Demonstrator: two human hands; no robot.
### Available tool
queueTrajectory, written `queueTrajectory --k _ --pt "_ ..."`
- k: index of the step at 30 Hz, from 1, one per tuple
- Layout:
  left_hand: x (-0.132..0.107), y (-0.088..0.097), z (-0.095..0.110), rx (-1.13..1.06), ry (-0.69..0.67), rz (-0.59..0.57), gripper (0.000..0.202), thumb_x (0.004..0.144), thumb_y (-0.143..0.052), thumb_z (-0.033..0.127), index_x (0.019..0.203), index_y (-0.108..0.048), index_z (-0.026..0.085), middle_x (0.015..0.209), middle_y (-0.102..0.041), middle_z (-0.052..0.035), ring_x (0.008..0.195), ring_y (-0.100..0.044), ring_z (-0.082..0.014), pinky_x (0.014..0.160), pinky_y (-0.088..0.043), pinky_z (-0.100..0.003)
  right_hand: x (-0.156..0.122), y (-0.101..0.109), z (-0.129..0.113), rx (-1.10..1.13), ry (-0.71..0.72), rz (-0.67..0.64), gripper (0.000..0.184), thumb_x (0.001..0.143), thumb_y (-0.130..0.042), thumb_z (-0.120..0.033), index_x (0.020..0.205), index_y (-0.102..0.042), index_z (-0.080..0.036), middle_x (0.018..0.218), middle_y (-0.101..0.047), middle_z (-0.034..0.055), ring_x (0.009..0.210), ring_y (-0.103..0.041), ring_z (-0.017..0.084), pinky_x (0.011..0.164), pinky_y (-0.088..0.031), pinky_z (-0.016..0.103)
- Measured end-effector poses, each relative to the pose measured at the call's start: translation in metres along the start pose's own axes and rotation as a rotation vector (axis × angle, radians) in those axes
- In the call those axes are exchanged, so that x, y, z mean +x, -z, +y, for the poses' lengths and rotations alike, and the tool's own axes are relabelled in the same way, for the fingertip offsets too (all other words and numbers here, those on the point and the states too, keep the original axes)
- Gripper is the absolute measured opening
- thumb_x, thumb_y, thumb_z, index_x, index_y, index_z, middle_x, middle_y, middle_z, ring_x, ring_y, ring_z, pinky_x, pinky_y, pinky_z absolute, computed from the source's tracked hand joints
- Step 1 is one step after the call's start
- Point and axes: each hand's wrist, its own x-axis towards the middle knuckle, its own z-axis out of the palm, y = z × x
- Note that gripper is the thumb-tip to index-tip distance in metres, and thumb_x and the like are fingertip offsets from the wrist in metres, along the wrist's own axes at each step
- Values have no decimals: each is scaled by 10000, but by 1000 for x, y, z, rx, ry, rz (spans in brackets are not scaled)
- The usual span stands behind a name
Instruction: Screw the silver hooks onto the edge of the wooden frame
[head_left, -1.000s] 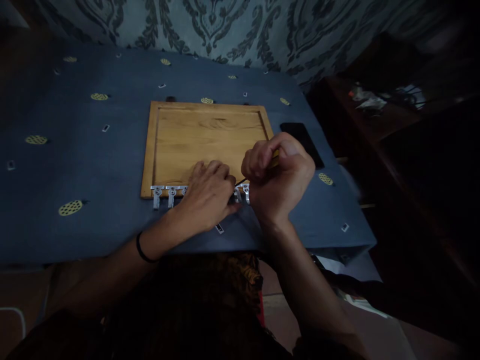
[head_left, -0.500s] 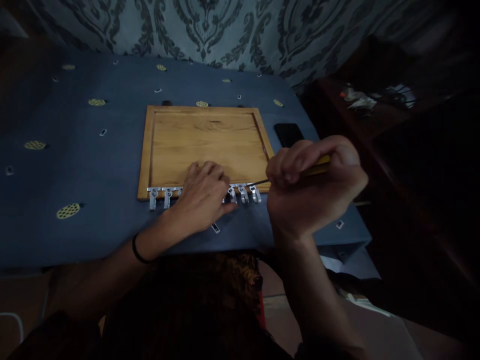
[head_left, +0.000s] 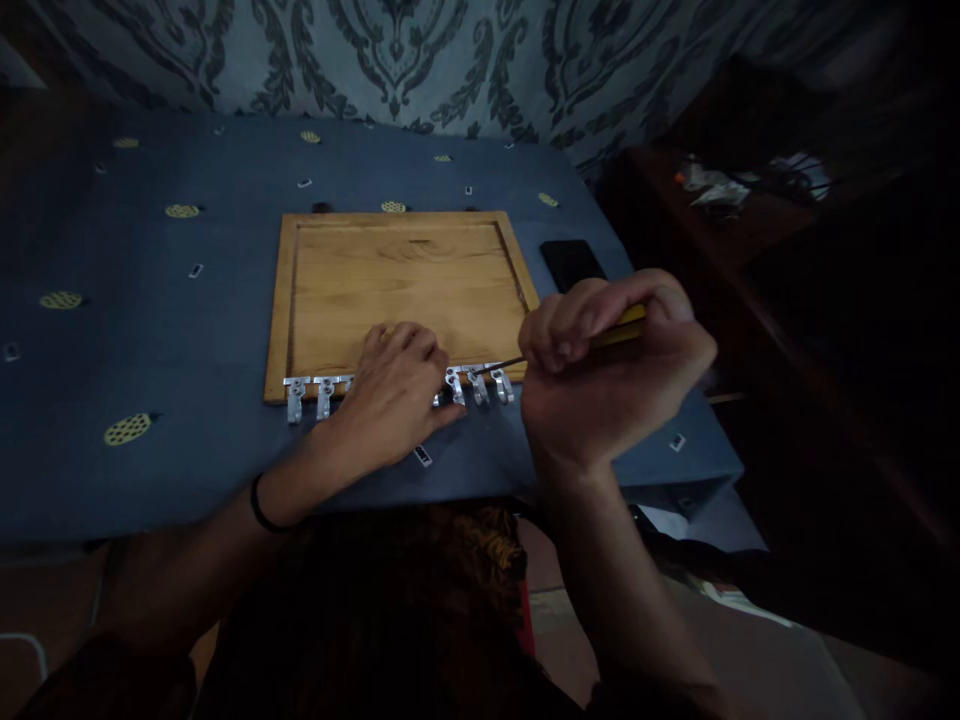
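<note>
A wooden framed board (head_left: 405,285) lies flat on the table. Along its near edge runs a metal hook rail (head_left: 324,392) with several silver hooks. My left hand (head_left: 394,395) covers the middle of the rail, fingers bent over it onto the board, thumb at the near side, holding it down. In my right hand (head_left: 592,385) is a closed grip on a screwdriver (head_left: 626,325) with a yellow handle. Its thin shaft slants down to the left, and the tip meets the rail near the second hook from the right. The rail's middle hooks are hidden under my left hand.
A blue tablecloth (head_left: 150,340) with yellow pineapple prints covers the table. Beyond the board's right side lies a black phone (head_left: 571,265). Dark wooden furniture at the right holds a crumpled plastic bag (head_left: 712,187). Patterned cloth (head_left: 390,60) hangs behind the table.
The whole view has shifted slightly, so the board and both hands appear a little further left. Both hands keep their grips, and the screwdriver tip stays at the same part of the rail.
</note>
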Motion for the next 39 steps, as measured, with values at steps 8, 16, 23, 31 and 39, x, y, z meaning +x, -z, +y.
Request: queueTrajectory --k 8,16,23,31,39 --pt "-1 2 -1 -2 8 -34 297 925 -752 389 1032 -709 116 1118 -660 -138 1167 -564 -343 1026 -442 -502 -7 -12 17 8 -25 -31 245 796 -479 -226 552 -465 -233 476 -261 -62 406 -196 92 386 -228 220" --pt "1 2 0 6 -1 -30 306 917 -763 393 1034 -715 114 1093 -667 -133 1142 -577 -337 1015 -454 -492 -8 -9 22 -79 -53 -38 197 774 -494 -269 582 -456 -248 488 -251 -64 411 -204 99 393 -229 238" --pt "2 5 1 -23 19 -85 335 906 -784 414 1045 -714 117 1128 -668 -134 1184 -573 -348 1054 -452 -522 -6 -10 25 -34 -76 -78 289 810 -549 -285 536 -473 -235 461 -298 -58 405 -205 90 397 -214 240" --pt "4 6 2 -18 22 -134 355 936 -748 409 1120 -702 110 1184 -655 -146 1219 -548 -348 1079 -423 -516 -7 -21 26 -44 -78 -117 537 888 -663 -385 496 -336 -222 441 -199 -84 355 -190 57 373 -175 225" --pt "4 5 1 -16 8 -99 295 939 -737 409 1059 -703 142 1144 -672 -123 1192 -560 -328 1055 -430 -500 -2 -23 25 32 -139 -172 462 816 -660 -248 467 -359 -205 434 -229 -86 352 -187 37 368 -172 201"
